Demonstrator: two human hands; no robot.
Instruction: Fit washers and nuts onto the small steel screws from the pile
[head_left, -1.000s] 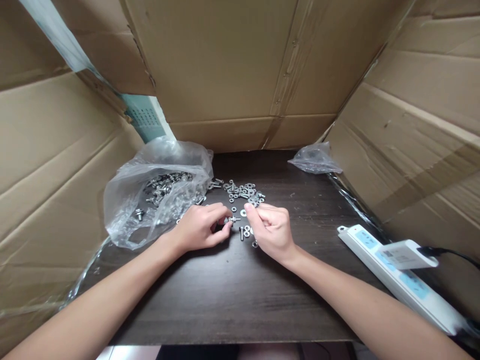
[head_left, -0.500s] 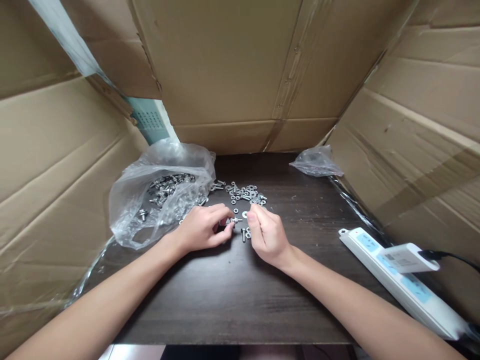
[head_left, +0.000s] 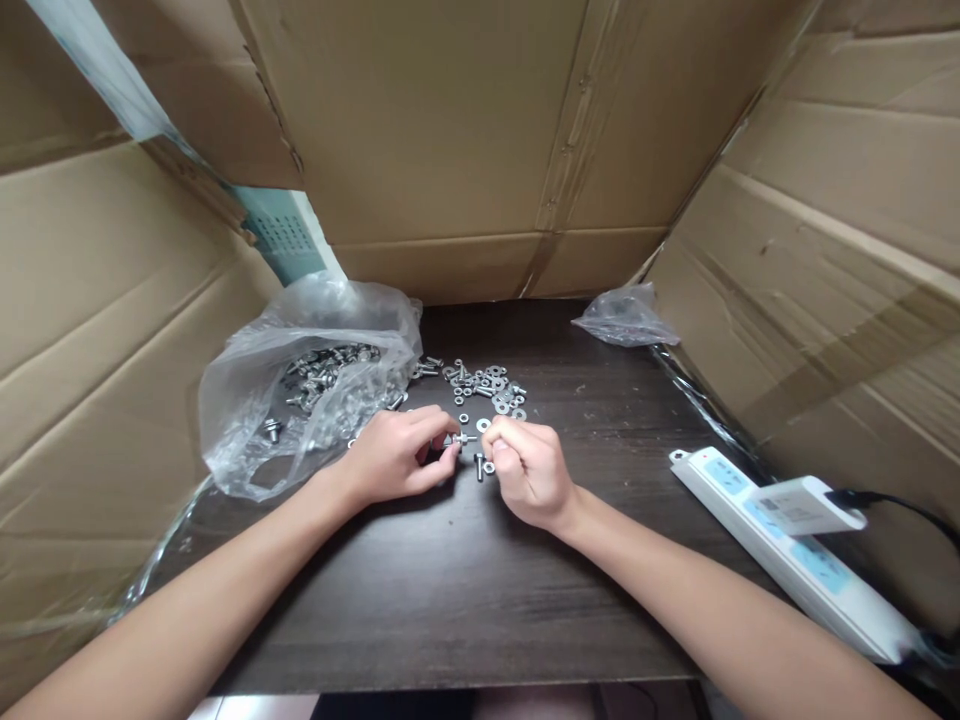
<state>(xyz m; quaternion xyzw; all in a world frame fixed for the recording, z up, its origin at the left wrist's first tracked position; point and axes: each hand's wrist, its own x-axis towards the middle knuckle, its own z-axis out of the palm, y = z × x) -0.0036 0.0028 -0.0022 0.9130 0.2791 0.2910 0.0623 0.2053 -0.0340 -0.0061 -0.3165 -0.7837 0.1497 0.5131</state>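
Note:
Between the thumb and fingers of my left hand [head_left: 405,455] is a small bolt [head_left: 464,440], its thin shank pointing right toward my other hand. My right hand [head_left: 529,465] is curled closed just to the right of it; whatever its fingers hold is hidden. Below and between the hands lie a loose bolt [head_left: 480,467] and a nut [head_left: 489,468]. A flat washer [head_left: 484,425] rests by the right fingertips, and a nut [head_left: 463,418] sits above the held bolt. Farther back spreads a pile of bolts, nuts and washers [head_left: 487,385].
At left, a clear plastic bag [head_left: 232,400] lies open with many metal fasteners [head_left: 326,375] inside. A small plastic bag [head_left: 626,318] lies at the back right. On the right runs a white power strip [head_left: 795,560] with a plugged-in adapter [head_left: 806,506]. Cardboard walls [head_left: 442,120] enclose the table.
My right hand has turned slightly, its fingers closer to the bolt tip. My left hand keeps its pinch on the bolt. The whole view has shifted a little.

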